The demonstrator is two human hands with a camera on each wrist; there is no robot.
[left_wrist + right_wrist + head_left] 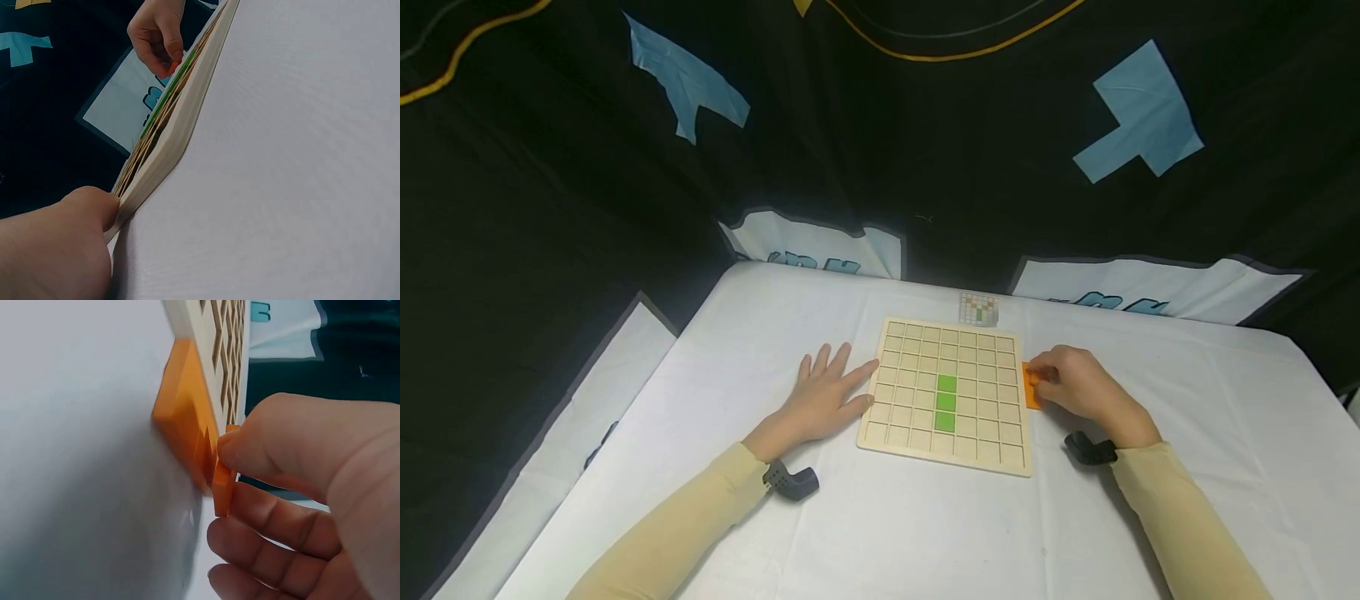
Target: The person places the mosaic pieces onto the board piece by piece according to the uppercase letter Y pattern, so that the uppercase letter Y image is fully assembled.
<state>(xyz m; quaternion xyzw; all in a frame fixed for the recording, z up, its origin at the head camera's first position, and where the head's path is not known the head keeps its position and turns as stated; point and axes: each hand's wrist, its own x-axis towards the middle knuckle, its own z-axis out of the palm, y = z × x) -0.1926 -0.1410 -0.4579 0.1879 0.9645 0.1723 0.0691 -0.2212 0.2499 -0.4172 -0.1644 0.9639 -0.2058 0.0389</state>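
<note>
Head view: with the left hand (827,400), fingers spread and grasping nothing, touches the left edge of the wooden grid board (988,410), apparently bracing it on the white surface (917,533); with the right hand (1078,387), pinches a thin orange piece (223,490) between thumb and fingers, close by a larger orange slab (186,394) lying at the board's right edge; seems to be at the picking-up step, with nothing orange in the grid yet, only three green squares (946,402) in a column down the middle; beyond the far edge, a small card (978,309) with a grid and orange and green marks, probably a pattern to follow; calls next, by the look of it, for lifting the piece clear of the slab, carrying it over the board's rim and squaring it to the cells before releasing; cannot tell which cells.
</note>
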